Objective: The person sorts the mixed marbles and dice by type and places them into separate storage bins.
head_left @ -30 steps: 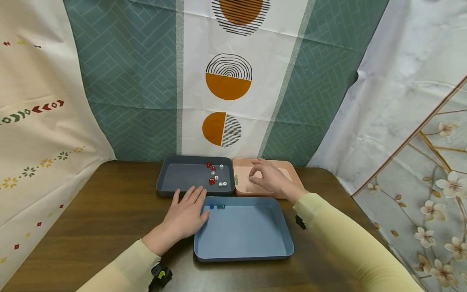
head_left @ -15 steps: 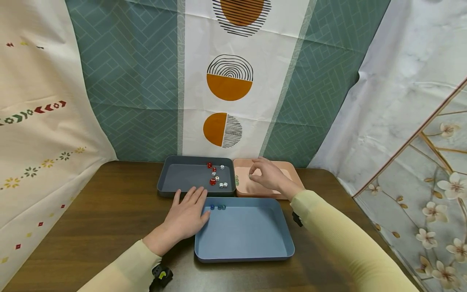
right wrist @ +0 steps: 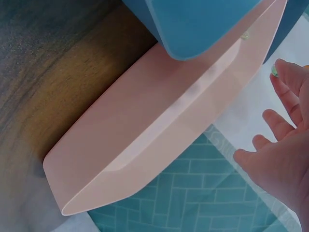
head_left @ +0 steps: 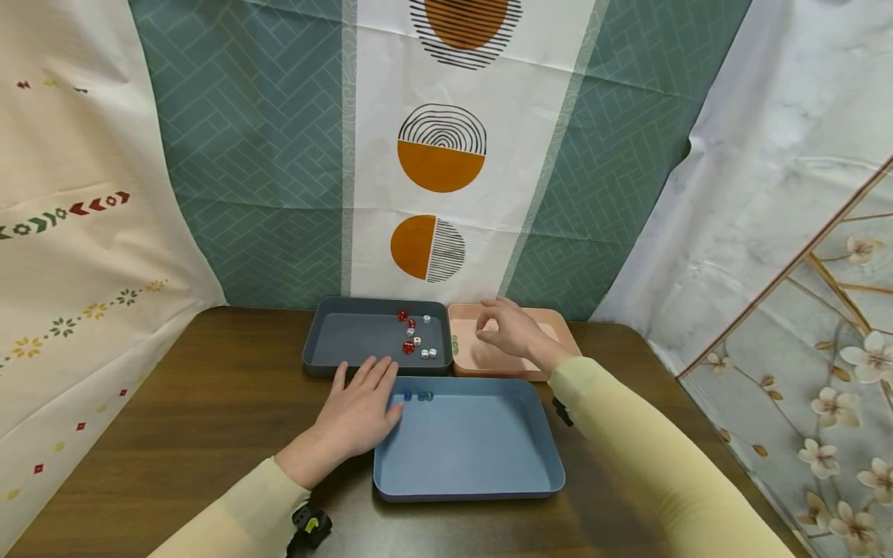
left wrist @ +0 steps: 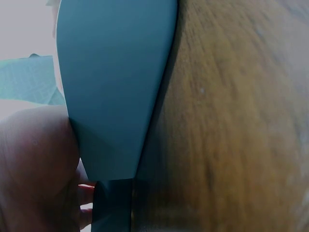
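Observation:
My right hand (head_left: pixel 512 329) is above the pink tray (head_left: pixel 488 362). In the right wrist view its thumb and forefinger pinch a small light green marble (right wrist: pixel 274 70), while the other fingers spread loosely. Several similar pale green marbles (head_left: pixel 455 345) lie along that tray's left wall. My left hand (head_left: pixel 356 415) lies with fingers straight at the upper left corner of the blue tray (head_left: pixel 474 449), fingertips by the front wall of the dark grey tray (head_left: pixel 349 333). A blue marble (head_left: pixel 408 396) and two teal marbles (head_left: pixel 425 396) sit near the blue tray's back wall.
Inside the dark grey tray, red dice (head_left: pixel 408 347) and white dice (head_left: pixel 429 353) are scattered on the right side. All three trays stand close together on a brown wooden table (head_left: pixel 209 403). A patterned cloth (head_left: pixel 279 194) hangs right behind them.
In the head view the scene has shifted slightly to the right. My right hand and sleeve have edged a little left over the pink tray, and the left hand keeps its place.

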{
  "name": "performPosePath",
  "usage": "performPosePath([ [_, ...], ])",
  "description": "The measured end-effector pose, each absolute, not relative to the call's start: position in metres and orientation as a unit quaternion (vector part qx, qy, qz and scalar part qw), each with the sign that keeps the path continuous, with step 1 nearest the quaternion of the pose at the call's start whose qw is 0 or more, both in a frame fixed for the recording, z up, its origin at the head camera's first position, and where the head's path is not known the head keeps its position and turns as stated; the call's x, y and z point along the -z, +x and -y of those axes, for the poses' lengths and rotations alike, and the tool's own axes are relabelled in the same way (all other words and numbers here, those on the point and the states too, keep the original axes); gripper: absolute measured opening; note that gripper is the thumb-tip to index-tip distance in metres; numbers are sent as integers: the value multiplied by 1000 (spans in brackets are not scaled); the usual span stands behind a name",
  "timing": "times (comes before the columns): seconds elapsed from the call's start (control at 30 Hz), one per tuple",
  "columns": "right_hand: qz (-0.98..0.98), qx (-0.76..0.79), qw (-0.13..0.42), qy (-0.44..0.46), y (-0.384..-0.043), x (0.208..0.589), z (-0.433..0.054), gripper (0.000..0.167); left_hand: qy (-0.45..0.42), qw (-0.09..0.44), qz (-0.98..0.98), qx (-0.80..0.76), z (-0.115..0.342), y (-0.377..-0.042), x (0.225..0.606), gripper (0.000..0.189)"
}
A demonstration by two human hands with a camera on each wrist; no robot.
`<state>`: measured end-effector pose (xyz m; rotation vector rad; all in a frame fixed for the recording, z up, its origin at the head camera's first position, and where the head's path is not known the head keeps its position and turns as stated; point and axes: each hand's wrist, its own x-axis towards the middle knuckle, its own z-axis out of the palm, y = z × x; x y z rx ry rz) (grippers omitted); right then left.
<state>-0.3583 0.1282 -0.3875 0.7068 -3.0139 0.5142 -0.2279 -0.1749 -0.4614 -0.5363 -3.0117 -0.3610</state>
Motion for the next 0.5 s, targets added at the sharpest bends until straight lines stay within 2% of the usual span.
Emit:
performPosePath([
  [0.5,964,-140,-4,227,-374,400,-128,10,-172,33,978,117,174,-227,460,75],
])
